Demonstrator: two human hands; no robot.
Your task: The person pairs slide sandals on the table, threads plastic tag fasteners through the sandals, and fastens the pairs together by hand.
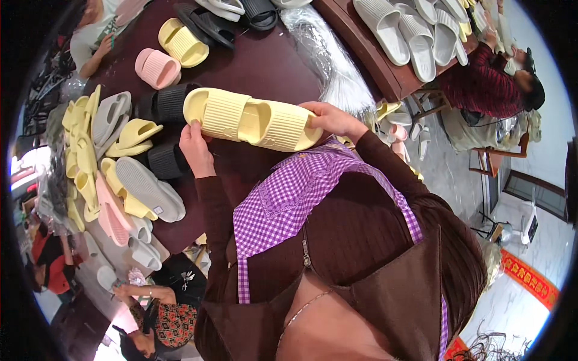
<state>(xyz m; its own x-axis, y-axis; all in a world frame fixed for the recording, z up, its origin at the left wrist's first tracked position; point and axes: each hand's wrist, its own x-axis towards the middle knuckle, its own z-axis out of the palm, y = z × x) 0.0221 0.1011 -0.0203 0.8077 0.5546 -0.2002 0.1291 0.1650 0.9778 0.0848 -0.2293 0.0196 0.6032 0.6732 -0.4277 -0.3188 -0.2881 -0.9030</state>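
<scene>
A pair of pale yellow ribbed slide slippers (277, 126) is held up above the dark table, the two straps side by side and the soles overlapping. My left hand (197, 151) grips the left end from below, thumb on the edge. At the other end my right hand (336, 119) is closed around the slipper, with some fingers hidden behind it. Just left of the held pair lie black slides (174, 102), partly covered by it. More black slides (165, 161) sit beside my left wrist.
Several yellow slides (81, 150), grey slides (150, 188) and a pink slide (111, 216) crowd the table's left side. Farther back are a small pink pair (158, 69) and a plastic bundle (331, 66). Grey slides (415, 36) line another table. Other people work around.
</scene>
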